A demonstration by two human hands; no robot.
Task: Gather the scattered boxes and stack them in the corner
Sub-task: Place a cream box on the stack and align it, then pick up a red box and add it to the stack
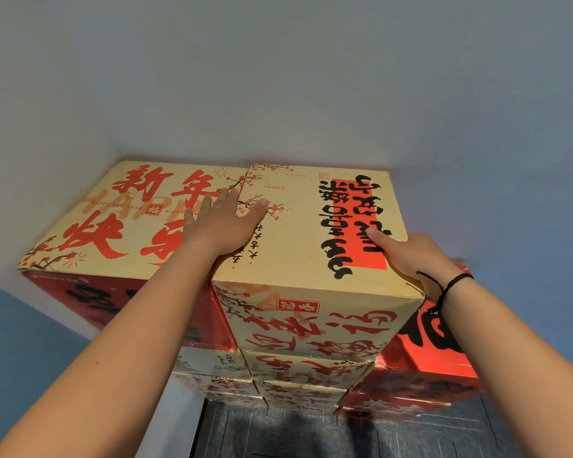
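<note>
Top box [315,226]: printed cardboard, cream ground, matt with a slight sheen; near corner seen creased. Neighbouring box [113,219]: same cardboard, red print, edge scuffed at the lower left. Red boxes [427,358] lower right: glossier coated card. Wall [278,77]: smooth matt paint. Floor [311,434]: dark, wood-grain pattern noted. Wrist cord [444,285]: black thread-like string.

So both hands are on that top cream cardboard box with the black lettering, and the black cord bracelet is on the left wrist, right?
Not quite. Both hands are on the top cream cardboard box with black lettering, the left hand flat on its top and the right hand at its right edge. But the black cord bracelet is on the right wrist, as the head view shows.
</note>
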